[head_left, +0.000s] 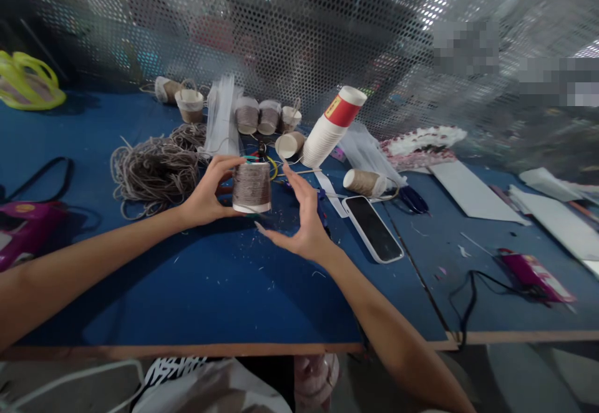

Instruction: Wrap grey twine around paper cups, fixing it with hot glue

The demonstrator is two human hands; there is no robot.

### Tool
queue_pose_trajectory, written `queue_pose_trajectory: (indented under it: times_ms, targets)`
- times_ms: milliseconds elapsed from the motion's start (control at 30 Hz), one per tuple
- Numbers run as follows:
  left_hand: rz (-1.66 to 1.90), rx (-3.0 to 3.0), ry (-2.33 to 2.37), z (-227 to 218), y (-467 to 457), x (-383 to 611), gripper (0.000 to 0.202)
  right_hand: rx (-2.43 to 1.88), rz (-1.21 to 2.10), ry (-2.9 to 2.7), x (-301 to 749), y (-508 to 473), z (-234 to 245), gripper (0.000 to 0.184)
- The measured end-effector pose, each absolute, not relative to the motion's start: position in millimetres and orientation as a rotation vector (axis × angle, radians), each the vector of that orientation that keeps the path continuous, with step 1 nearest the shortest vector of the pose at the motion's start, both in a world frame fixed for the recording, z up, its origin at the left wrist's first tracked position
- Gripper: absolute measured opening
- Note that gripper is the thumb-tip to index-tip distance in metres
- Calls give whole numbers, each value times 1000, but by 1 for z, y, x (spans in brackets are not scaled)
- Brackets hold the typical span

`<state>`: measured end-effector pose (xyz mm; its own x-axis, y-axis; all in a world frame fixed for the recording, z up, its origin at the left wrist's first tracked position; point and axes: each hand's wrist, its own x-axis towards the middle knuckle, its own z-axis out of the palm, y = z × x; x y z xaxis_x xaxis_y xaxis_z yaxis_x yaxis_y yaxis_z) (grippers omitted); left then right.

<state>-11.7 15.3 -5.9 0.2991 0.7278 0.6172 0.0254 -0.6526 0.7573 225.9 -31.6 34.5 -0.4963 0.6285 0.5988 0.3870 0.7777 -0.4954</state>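
My left hand (209, 193) grips a paper cup wrapped in grey-brown cord (251, 186), thumb under it and fingers at its upper edge. The cup is held above the blue tabletop with its white rim facing down. To the right of the cup, my right hand (306, 223) is open, thumb and fingers spread apart, and a small gap shows between it and the cup. A loose heap of grey-brown cord (154, 173) lies behind my left forearm.
Several cord-wrapped cups (246, 115) line the back, beside white netting (222, 113). A tall stack of paper cups (327, 131) leans there. Right of my hand lies a phone (374, 229). Magenta glue guns (538, 276) sit at both sides; a perforated metal screen (281, 32) stands behind.
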Motion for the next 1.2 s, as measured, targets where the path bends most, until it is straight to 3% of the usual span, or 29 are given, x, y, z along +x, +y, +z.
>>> queue_pose_trajectory:
  times_ms: [167,267,400,467,533,633,733,933,1200]
  targets:
    - [1558,1911,735,-12,20,-10,86,-1122,-26,-1832,248,-28,35,39]
    - [1735,1968,731,-11,21,-8,80,-1629,-245,-1594,260,-16,28,54]
    - [1962,1957,599,-12,24,-6,82,-2079,-37,-1616,260,-5,25,75]
    - [2031,1895,574,-15,28,-6,88,-2220,90,-1677,256,-5,32,66]
    - [2016,1846,595,-19,31,-7,90,-2300,159,-1733,254,-6,42,47]
    - [1836,1849,721,-23,30,-8,89,-2280,320,-1741,255,-9,56,23]
    - [1699,1847,870,-25,28,-10,85,-2117,527,-1545,258,-15,63,27]
    - [1641,1779,982,-25,31,-12,85,-1579,143,-1538,243,-36,61,52]
    - [1576,1843,994,-15,24,-10,90,-1355,-67,-1762,231,-46,42,38]
